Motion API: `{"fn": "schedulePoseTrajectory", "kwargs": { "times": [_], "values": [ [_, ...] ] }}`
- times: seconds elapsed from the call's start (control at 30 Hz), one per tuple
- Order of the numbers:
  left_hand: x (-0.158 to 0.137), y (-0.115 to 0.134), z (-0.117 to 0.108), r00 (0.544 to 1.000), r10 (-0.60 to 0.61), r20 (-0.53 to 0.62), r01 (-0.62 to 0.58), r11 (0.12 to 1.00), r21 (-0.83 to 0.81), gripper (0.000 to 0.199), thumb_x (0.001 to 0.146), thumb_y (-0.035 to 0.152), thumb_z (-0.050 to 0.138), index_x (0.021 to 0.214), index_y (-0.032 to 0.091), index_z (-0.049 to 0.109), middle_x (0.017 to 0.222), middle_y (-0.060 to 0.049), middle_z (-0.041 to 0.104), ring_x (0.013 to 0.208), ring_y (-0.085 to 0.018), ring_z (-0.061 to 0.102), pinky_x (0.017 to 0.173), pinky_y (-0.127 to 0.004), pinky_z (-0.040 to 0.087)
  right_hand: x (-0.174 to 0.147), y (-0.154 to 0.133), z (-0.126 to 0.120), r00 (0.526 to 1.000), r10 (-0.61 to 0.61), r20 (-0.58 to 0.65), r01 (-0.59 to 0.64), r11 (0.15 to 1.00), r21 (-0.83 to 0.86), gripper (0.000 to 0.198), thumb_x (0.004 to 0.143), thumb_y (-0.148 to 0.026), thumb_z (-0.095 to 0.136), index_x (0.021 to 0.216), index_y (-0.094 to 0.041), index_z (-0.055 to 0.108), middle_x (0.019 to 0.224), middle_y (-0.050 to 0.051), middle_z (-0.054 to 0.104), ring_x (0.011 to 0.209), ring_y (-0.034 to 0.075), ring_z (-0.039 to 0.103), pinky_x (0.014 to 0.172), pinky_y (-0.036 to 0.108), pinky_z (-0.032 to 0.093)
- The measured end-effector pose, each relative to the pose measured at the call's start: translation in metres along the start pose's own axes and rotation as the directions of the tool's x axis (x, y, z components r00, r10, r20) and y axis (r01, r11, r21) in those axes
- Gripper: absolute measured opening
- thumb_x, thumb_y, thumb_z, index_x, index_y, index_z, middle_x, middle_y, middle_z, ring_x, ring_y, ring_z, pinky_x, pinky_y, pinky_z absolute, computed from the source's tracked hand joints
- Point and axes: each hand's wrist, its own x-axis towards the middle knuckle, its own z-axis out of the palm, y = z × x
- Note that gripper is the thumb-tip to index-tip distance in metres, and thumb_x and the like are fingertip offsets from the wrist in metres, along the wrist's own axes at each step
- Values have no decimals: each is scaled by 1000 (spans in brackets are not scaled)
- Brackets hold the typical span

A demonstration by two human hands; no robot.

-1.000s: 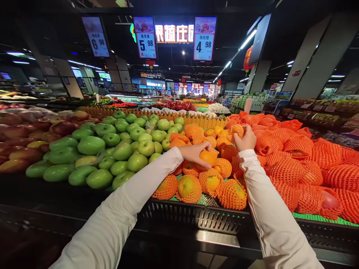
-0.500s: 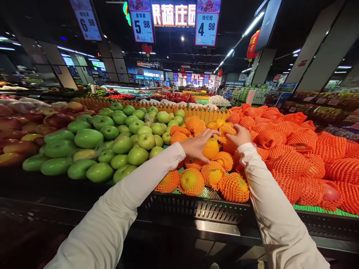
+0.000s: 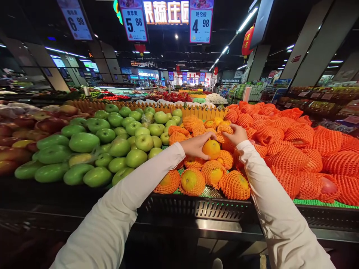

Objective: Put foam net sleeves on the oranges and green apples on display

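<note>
My left hand (image 3: 196,145) curls round a bare orange (image 3: 211,149), thumb on its near side and fingers over the far side. To its right, my right hand (image 3: 237,134) pinches an orange foam net (image 3: 225,127) between thumb and fingers; I cannot tell whether fruit is inside it. Under and around both hands lie several oranges in foam nets, among them a netted orange (image 3: 192,182) at the front edge and another netted orange (image 3: 235,185) to its right.
Green apples (image 3: 120,145) are heaped on the left, with red apples (image 3: 17,134) beyond them. Fruit in red-orange nets (image 3: 294,160) fills the right side. A black slatted crate edge (image 3: 221,209) runs along the front. A low wooden fence (image 3: 206,113) stands behind the oranges.
My left hand has closed from a spread pose onto the bare orange. My right hand keeps its pinch on the foam net. The view has shifted slightly.
</note>
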Motion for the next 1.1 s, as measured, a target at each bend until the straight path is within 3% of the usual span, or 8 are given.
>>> {"fn": "schedulePoseTrajectory", "kwargs": {
  "times": [0.1,0.33,0.47,0.6,0.73,0.83,0.93,1.1],
  "values": [
    [0,-1,4,999,9,-49,-7,999,52,76,72,34,75,141,22,44,144,-15,42,139,-34,44,117,-52,38,0,0,-1,1000,-8,22,7,1000,5,21,70,-37,68,77,-18,63,76,5,66,73,22,58,76,38,47],
    [-1,-9,5,990,-130,52,132,991,-23,72,75,42,78,139,26,48,142,-11,46,135,-32,49,117,-51,39,-1,-4,-1,1000,-3,3,3,999,35,20,67,-35,71,72,-19,61,74,5,66,73,23,59,79,40,50],
    [-1,-13,4,984,-174,26,175,978,-117,76,78,45,77,144,23,46,147,-15,48,139,-31,48,116,-48,40,-5,-16,-5,998,-43,-55,53,978,200,21,68,-36,68,78,-19,64,79,6,69,77,24,63,83,42,52],
    [0,-17,1,937,-286,-199,214,923,-320,56,94,39,56,146,20,45,145,-16,55,137,-27,51,112,-44,44,-13,-37,-9,987,-113,-110,155,819,553,30,69,-45,71,84,-20,65,87,5,71,83,22,66,83,40,55],
    [0,-19,-1,898,-292,-328,150,907,-394,42,102,39,39,135,20,57,142,-11,60,138,-25,50,113,-42,43,-19,-52,-4,993,-119,-19,95,681,726,38,62,-46,81,86,-21,67,89,3,72,85,22,67,86,42,57],
    [1,-15,0,916,-297,-270,158,885,-439,43,99,47,47,128,19,61,141,-11,60,137,-27,50,109,-41,46,-21,-56,1,982,-148,117,-4,604,797,48,55,-49,87,89,-21,67,91,3,72,86,21,68,87,41,58],
    [1,-10,2,945,-261,-198,124,845,-521,42,92,49,61,114,14,65,126,-12,66,119,-25,60,101,-39,49,-23,-57,2,964,-182,196,-72,530,845,58,53,-49,91,98,-21,67,94,3,73,87,20,70,87,39,59],
    [-2,-3,0,932,-222,-288,-18,764,-645,35,76,43,78,89,13,64,95,-6,68,91,-17,62,91,-34,48,-27,-57,-3,930,-239,279,-152,441,885,66,57,-48,91,113,-23,65,107,5,74,100,23,71,92,39,58]
  ]
}}
